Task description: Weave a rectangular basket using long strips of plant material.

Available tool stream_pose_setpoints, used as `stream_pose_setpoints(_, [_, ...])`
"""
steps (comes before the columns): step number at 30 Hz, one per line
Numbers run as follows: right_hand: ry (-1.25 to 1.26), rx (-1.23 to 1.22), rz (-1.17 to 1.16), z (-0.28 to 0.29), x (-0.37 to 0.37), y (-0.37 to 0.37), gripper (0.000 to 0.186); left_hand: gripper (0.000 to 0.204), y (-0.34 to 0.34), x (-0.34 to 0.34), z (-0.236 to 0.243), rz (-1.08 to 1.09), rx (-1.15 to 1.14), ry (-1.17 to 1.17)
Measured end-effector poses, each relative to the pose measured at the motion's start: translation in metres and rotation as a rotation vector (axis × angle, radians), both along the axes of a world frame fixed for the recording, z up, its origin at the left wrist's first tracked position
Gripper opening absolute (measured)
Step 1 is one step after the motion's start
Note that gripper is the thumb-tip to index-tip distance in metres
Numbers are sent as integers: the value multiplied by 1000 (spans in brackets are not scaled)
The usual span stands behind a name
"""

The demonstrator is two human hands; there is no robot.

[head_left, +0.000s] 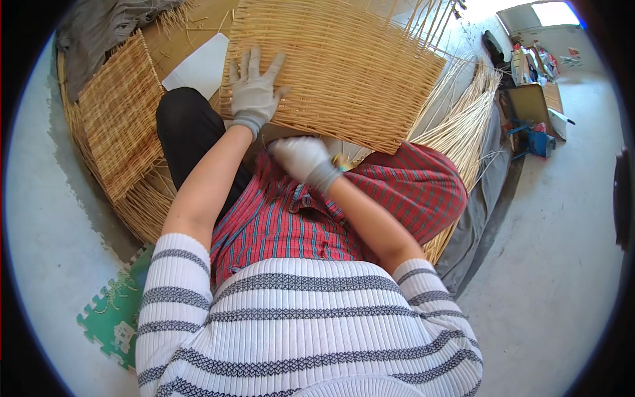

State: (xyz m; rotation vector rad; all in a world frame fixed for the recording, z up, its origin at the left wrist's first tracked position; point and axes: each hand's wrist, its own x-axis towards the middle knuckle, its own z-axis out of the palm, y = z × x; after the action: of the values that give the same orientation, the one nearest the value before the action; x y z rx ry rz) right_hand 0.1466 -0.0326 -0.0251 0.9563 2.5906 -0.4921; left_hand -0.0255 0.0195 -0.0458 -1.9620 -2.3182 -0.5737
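A large woven wicker panel (337, 73) lies in front of me, its near edge by my lap and loose strand ends sticking out at its far right. My left hand (254, 92), in a pale work glove, presses flat on the panel's left part with fingers spread. Just below the panel's near edge is my right hand (303, 159), gloved too and smeared by motion. Its fingers look curled closed, but whatever they hold cannot be made out. A small yellowish thing (339, 161) shows beside the right wrist. A red checked cloth (284, 228) covers my lap.
To the left, another woven panel (122, 116) rests on bundled strands, near a white sheet (198, 68). A long bundle of pale strands (463, 126) lies at right on grey cloth. Green foam mat (109, 317) lies lower left. A blue stool (537, 142) stands far right.
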Motion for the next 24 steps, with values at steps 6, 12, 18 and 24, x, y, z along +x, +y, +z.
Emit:
stream_pose_setpoints(6, [171,-299,-407,-119,47,-38,31,63,31,-1,-14,-44,-80,131])
stream_pose_setpoints(12, [118,-275,-390,-155,53,-9,29,66,33,-2,-19,-77,62,151])
stream_pose_setpoints(18, [74,-241,-207,-226,23,-15,31,65,21,-1,-17,-101,79,107])
stream_pose_setpoints(24, [218,-76,88,-283,-2,8,40,70,12,6,-24,-164,-15,134])
